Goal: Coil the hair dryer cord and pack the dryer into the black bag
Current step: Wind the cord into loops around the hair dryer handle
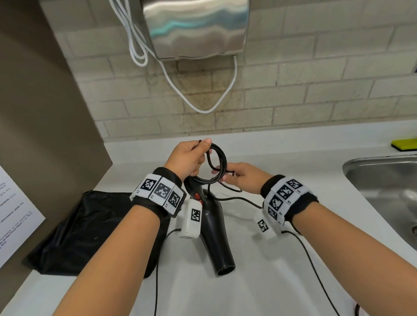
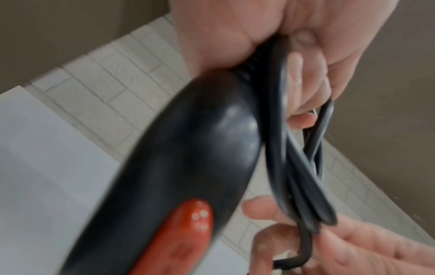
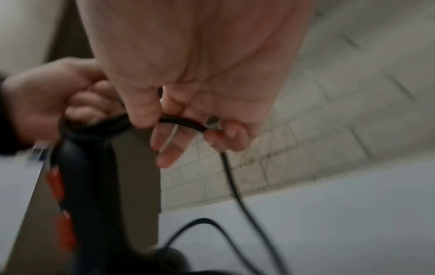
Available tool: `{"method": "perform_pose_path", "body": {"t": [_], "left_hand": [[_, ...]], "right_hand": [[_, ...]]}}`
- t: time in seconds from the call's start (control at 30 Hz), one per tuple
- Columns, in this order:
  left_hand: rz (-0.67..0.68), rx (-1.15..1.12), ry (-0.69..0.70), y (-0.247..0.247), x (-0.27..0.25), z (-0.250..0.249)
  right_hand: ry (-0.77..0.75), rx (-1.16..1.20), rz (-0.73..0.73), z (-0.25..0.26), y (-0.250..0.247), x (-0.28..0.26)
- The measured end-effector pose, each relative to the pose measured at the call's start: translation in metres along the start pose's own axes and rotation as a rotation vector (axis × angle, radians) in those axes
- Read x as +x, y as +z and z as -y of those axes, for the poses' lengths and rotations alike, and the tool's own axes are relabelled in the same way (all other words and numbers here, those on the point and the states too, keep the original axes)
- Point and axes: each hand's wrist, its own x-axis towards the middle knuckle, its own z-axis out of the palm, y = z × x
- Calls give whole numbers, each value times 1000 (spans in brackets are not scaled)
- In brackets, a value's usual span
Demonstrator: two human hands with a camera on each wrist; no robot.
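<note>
White countertop [image 1: 271,264] below a tiled wall, with a steel hand dryer [image 1: 196,20] at 12 o'clock, a sink [image 1: 400,193] at 3 o'clock and a yellow sponge [image 1: 412,143] beyond it. Black bag [image 1: 84,230] lies flat at 9 o'clock, just beside the hair dryer [image 1: 214,231], whose barrel points toward 6 o'clock and appears to rest on the counter, handle end raised. Left hand [image 1: 190,159], fingers curled, gathers several loops of cord [image 1: 219,162] together with the top of the handle; the left wrist view shows three or four strands bunched in the fist against the dark handle and its red switch [image 2: 188,232]. Right hand [image 1: 241,177], at 3 o'clock of the coil, pinches a single strand between thumb and fingertips [image 3: 226,134], the other fingers loosely extended. Uncoiled cord trails from this hand toward 5 o'clock across the counter; its plug is not seen.

Step in hand, as judged: laying a further loop onto the bundle. To do it well, each new turn should match the size of those already held, the right hand letting the cord roll slightly so it lies without twist, the left opening only enough to admit the strand. Slack should feed freely; a snag may drag the dryer
</note>
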Motion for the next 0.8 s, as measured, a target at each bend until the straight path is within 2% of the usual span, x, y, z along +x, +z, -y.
{"method": "perform_pose_path", "body": {"t": [0.07, 0.17, 0.27, 0.6, 0.8], "left_hand": [[11, -13, -9, -2, 0, 0], [15, -40, -38, -3, 0, -1], [23, -38, -67, 0, 1, -5], [155, 120, -89, 11, 5, -14], [196, 200, -41, 17, 4, -17]], "right_hand": [[3, -230, 20, -7, -5, 0], [40, -426, -93, -9, -13, 1], [-8, -365, -259, -1, -18, 3], [-93, -270, -634, 34, -33, 22], [-211, -188, -720, 56, -31, 10]]}}
